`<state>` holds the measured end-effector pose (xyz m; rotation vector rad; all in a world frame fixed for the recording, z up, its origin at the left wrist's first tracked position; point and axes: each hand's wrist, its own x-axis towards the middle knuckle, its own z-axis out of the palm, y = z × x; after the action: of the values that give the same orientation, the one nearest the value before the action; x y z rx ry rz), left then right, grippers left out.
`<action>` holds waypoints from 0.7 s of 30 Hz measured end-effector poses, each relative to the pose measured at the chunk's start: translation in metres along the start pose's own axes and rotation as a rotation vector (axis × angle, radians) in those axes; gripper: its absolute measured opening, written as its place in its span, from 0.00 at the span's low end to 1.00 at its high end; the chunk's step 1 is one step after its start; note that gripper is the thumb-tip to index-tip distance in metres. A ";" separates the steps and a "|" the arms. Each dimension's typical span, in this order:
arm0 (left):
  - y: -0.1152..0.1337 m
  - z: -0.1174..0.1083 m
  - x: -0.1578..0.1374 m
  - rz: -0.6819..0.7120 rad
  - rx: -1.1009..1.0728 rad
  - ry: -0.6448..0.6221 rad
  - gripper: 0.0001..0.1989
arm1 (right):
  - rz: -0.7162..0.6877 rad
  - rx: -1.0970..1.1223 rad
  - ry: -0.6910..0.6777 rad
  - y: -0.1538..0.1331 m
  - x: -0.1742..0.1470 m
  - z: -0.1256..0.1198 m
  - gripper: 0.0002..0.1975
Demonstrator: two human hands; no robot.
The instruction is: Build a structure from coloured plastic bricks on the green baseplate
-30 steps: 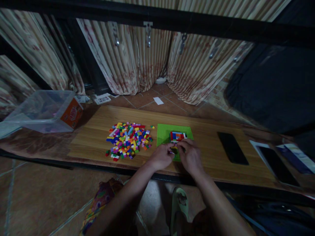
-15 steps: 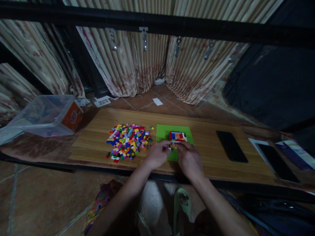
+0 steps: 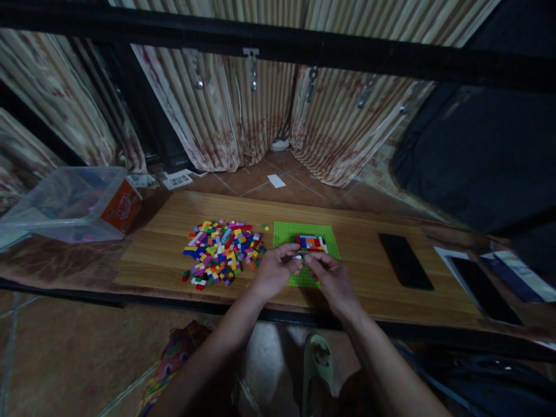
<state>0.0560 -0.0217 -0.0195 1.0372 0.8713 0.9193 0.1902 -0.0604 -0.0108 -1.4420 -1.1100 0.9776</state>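
My left hand (image 3: 273, 272) and my right hand (image 3: 333, 279) meet over the near part of a green studded baseplate (image 3: 284, 230). Small toy bricks (image 3: 299, 256), whitish and greenish, show between the fingertips of both hands; their exact number and shapes are too small to make out. Both hands are closed in a pinch. Just beyond the fingers, a low block of multicoloured bricks (image 3: 311, 242) in red, blue, orange and white sits on the baseplate. Its near side is partly hidden by my hands.
Left of the baseplate a heap of loose toy bricks (image 3: 223, 252) lies on the wooden board (image 3: 152, 255). A clear plastic bin (image 3: 65, 202) stands at the far left. To the right lie a black phone (image 3: 406, 260) and another dark flat device (image 3: 484, 289).
My fingertips have shifted slightly, and the yellowish brick between them no longer shows. My right hand has turned a little and come nearer the left. The whole view has moved slightly.
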 end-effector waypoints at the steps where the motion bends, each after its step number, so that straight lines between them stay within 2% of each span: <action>1: 0.000 0.000 0.000 0.000 -0.006 -0.002 0.19 | 0.007 0.013 -0.010 -0.001 0.000 0.000 0.16; 9: 0.003 0.004 -0.004 0.029 -0.043 -0.037 0.17 | 0.057 0.119 -0.062 -0.001 -0.002 -0.001 0.15; 13: 0.006 0.000 -0.002 0.025 0.008 -0.037 0.17 | 0.084 0.211 -0.017 -0.001 0.004 -0.008 0.13; 15: 0.004 -0.006 0.000 0.033 0.119 0.046 0.16 | -0.001 0.089 0.058 0.000 0.008 -0.014 0.12; 18: 0.000 -0.016 0.003 0.067 0.345 0.150 0.15 | -0.215 -0.230 0.125 0.002 0.012 -0.021 0.11; 21: -0.003 -0.020 0.003 0.096 0.491 0.088 0.15 | -0.338 -0.423 0.050 0.004 0.012 -0.020 0.11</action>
<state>0.0398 -0.0138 -0.0283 1.4773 1.1631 0.8540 0.2130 -0.0539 -0.0121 -1.5289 -1.5267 0.4819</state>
